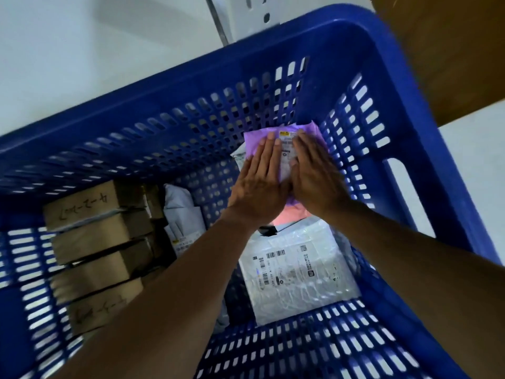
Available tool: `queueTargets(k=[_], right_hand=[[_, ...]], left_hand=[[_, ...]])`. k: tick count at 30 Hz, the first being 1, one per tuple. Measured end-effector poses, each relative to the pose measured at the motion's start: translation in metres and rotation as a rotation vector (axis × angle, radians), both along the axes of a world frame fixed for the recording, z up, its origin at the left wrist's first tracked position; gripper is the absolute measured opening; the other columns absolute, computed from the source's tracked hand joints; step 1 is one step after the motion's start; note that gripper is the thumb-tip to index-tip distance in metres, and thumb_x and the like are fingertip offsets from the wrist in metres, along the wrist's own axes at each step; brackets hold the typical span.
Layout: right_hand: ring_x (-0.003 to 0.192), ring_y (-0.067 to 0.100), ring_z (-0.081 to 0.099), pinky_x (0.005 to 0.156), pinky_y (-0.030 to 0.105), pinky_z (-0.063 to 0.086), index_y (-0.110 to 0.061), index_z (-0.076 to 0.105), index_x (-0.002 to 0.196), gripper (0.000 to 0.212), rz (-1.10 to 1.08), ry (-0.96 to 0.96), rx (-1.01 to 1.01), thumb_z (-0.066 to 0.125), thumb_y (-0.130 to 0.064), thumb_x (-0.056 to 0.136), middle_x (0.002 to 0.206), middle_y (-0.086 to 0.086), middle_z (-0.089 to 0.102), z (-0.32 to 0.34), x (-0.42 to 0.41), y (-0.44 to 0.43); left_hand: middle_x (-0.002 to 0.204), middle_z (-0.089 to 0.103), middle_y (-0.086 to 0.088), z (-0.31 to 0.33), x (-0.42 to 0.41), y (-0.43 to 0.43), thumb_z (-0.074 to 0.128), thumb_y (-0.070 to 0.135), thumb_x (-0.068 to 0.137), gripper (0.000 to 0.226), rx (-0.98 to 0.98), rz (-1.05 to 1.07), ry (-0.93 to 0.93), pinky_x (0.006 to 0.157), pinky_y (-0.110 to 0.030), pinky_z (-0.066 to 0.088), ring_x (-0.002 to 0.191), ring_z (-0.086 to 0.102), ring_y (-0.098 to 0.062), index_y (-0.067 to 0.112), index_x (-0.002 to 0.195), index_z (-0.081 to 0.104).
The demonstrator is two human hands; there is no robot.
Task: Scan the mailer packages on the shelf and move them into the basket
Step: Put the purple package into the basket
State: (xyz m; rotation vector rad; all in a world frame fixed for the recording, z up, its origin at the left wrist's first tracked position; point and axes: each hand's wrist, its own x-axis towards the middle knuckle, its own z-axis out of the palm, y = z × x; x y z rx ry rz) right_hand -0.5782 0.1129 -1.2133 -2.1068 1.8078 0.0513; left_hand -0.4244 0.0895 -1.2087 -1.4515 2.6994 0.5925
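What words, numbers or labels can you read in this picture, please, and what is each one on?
"4-2-": handwritten, upside down, on the top cardboard box; the characters after it are unclear.
Handwriting on the lower cardboard box: too blurred to read.
Label on the purple mailer: too blurred to read.
Label on the white bubble mailer: barcodes and print too small to read.

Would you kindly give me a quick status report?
Left hand, right hand flat on purple mailer. Mailer in blue basket, far corner. Nothing blocking.
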Motion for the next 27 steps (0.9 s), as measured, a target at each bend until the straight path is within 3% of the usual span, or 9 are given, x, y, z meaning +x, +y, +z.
queueTargets(k=[2,9,14,19,23,27], right_hand=[[0.152,0.033,0.014,0.124,0.044,0.015,0.008,0.020,0.153,0.071,-0.153,-0.080,0.007,-0.004,-0.037,0.104,0.161,0.025,0.020,-0.006,0.001,-0.005],[0.153,0.021,0.013,0.124,0.031,0.010,-0.006,0.010,0.159,0.063,-0.321,-0.201,-0.057,0.010,-0.037,0.103,0.166,0.011,0.014,-0.018,0.005,-0.004],[0.153,0.018,0.012,0.122,0.027,0.006,-0.011,0.005,0.160,0.061,-0.367,-0.253,-0.038,0.014,-0.035,0.105,0.166,0.008,0.011,-0.019,0.006,-0.005],[0.153,0.021,0.012,0.123,0.031,0.009,-0.010,-0.001,0.159,0.059,-0.356,-0.221,0.036,0.015,-0.034,0.107,0.167,0.010,0.008,-0.013,0.005,-0.008],[0.152,0.030,0.016,0.123,0.038,0.015,-0.005,-0.002,0.158,0.070,-0.288,-0.097,0.097,0.028,-0.039,0.105,0.165,0.017,0.008,0.002,0.004,-0.012],[0.153,0.030,0.012,0.124,0.043,0.019,-0.001,-0.002,0.157,0.082,-0.220,-0.005,0.125,0.045,-0.038,0.101,0.166,0.018,0.006,0.023,0.005,-0.020]], left_hand=[[0.163,0.012,-0.022,-0.006,-0.001,-0.001,0.021,0.046,0.106,0.070,-0.002,0.008,0.018,0.122,-0.049,0.020,0.153,0.011,-0.033,-0.004,0.155,0.019],[0.165,0.011,-0.018,-0.013,-0.001,-0.001,0.037,0.041,0.103,0.071,-0.030,0.050,0.129,0.123,-0.046,0.018,0.154,0.008,-0.030,-0.001,0.156,0.017],[0.166,0.007,-0.017,-0.010,-0.001,-0.001,0.035,0.040,0.105,0.070,0.000,0.047,0.112,0.123,-0.047,0.018,0.154,0.005,-0.029,0.000,0.157,0.012],[0.166,0.007,-0.017,-0.005,0.000,-0.004,0.029,0.041,0.103,0.070,0.036,0.026,0.056,0.123,-0.047,0.017,0.154,0.005,-0.029,0.000,0.157,0.013],[0.166,0.001,-0.016,0.009,-0.002,-0.017,0.014,0.052,0.094,0.081,0.149,0.024,-0.001,0.125,-0.042,0.008,0.154,0.001,-0.026,0.003,0.158,0.005],[0.167,-0.005,-0.010,0.036,-0.005,-0.023,0.024,0.047,0.102,0.074,0.216,0.038,-0.071,0.125,-0.041,0.006,0.154,-0.003,-0.021,0.006,0.158,-0.003]])
